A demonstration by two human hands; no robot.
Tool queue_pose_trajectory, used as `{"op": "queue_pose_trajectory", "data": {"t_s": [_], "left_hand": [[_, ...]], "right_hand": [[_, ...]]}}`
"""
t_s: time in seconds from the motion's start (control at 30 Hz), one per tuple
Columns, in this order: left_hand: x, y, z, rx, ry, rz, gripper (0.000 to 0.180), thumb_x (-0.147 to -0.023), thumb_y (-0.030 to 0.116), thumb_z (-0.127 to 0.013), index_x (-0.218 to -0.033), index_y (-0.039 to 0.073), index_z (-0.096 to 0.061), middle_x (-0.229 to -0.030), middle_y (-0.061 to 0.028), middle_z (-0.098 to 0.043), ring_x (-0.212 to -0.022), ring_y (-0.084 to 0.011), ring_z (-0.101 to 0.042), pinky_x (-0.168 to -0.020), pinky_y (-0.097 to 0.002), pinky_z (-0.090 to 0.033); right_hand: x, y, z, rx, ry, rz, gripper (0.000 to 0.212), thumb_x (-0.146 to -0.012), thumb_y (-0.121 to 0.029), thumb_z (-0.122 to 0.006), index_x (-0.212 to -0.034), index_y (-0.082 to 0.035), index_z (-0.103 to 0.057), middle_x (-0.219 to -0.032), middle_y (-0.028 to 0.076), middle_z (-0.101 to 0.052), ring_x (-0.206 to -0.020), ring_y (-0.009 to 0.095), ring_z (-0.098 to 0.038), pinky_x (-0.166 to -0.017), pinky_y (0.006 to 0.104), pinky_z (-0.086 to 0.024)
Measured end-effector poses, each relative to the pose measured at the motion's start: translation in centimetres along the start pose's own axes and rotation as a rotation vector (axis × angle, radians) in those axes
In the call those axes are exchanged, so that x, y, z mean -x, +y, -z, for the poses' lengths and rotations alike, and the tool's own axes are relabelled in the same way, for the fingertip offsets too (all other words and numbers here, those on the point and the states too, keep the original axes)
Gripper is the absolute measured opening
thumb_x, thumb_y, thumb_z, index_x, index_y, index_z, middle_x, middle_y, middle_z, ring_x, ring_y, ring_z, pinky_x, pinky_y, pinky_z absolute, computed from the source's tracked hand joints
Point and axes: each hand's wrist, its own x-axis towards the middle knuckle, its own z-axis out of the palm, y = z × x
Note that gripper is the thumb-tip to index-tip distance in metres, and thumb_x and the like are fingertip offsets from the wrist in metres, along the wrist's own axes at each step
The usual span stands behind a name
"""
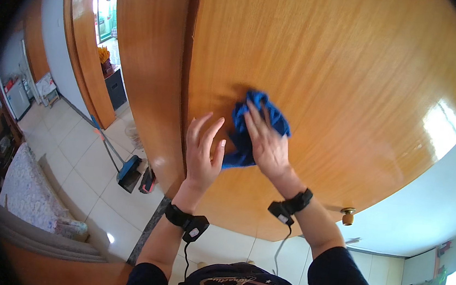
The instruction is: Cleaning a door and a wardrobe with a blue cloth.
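Observation:
A bunched blue cloth (277, 120) lies against the upright face of a glossy wooden door (324, 58). My right hand (267, 146) presses on it with the fingers extended over its folds. Part of the cloth hangs down to the left, below the fingers. My left hand (203, 151) is raised beside the cloth, near the door's left edge, fingers apart and holding nothing. Whether its fingertips touch the wood I cannot tell. Each wrist wears a black strap with a small device and a cable.
A round door knob (347, 216) sticks out at the lower right. Left of the door stands a wooden frame (155, 69). Beyond it, a blue dustpan (129, 172) with a long handle stands on the tiled floor (78, 183), near a cloth-covered piece of furniture (36, 193).

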Motion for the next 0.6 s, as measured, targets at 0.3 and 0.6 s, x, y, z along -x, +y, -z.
{"op": "queue_pose_trajectory", "data": {"t_s": [0.3, 0.6], "left_hand": [[1.0, -0.4, 0.3, -0.006, -0.041, 0.024, 0.037, -0.091, 0.014, -0.058, -0.127, 0.008, -0.055, -0.134, -0.0145, -0.046, -0.126, -0.0333, -0.041, -0.106, -0.0442, -0.033], [0.7, 0.4, -0.2, 0.037, -0.026, 0.012, 0.035, -0.09, 0.012, -0.056, -0.125, 0.008, -0.056, -0.131, -0.0148, -0.047, -0.122, -0.033, -0.046, -0.102, -0.0417, -0.037]], "right_hand": [[-13.5, 7.2, 10.3, 0.428, 0.498, 0.019, 0.063, -0.071, 0.01, -0.048, -0.132, -0.006, -0.051, -0.14, 0.013, -0.048, -0.127, 0.036, -0.046, -0.092, 0.0423, -0.047], [-0.8, 1.5, 2.3, 0.14, -0.025, 0.07, 0.062, -0.082, -0.009, -0.053, -0.143, -0.015, -0.042, -0.137, 0.01, -0.051, -0.136, 0.029, -0.037, -0.106, 0.0432, -0.036]]}}
